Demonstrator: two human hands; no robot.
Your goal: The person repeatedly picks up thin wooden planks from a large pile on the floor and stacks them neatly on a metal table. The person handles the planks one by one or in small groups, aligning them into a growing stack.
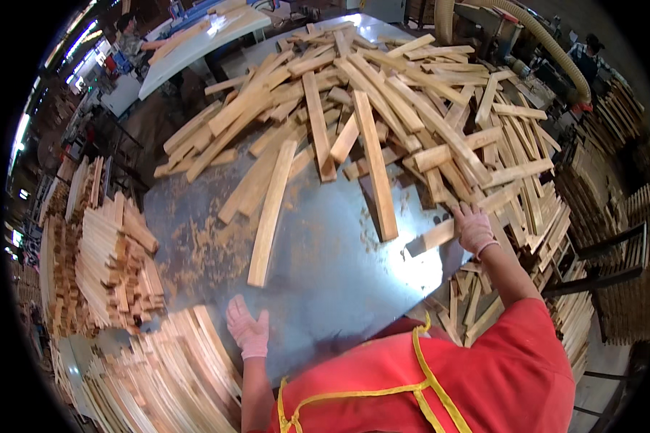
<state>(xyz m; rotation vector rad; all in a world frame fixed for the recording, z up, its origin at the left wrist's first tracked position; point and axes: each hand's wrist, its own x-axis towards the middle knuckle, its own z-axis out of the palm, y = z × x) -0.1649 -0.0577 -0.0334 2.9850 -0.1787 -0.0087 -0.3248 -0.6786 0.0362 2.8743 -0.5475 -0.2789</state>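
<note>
My left hand [248,330], in a thin pale glove, is over the near left edge of the metal table [318,267]. Its thumb is apart from the fingers and nothing is in it. The closest wooden strip [272,216] lies just beyond, pointing toward me. On the right, my right hand [474,229], gloved too, reaches across a wooden strip [433,237] at the table's right side, its fingers bent over the wood. The palm side is hidden. Another wooden strip [375,169] juts out of the heap toward the middle.
A large jumbled heap of wooden strips [404,94] covers the table's far and right parts. Stacked strips [173,368] stand at the near left, with another stack [108,267] behind. A black metal frame [599,263] is at right. Two people work farther back.
</note>
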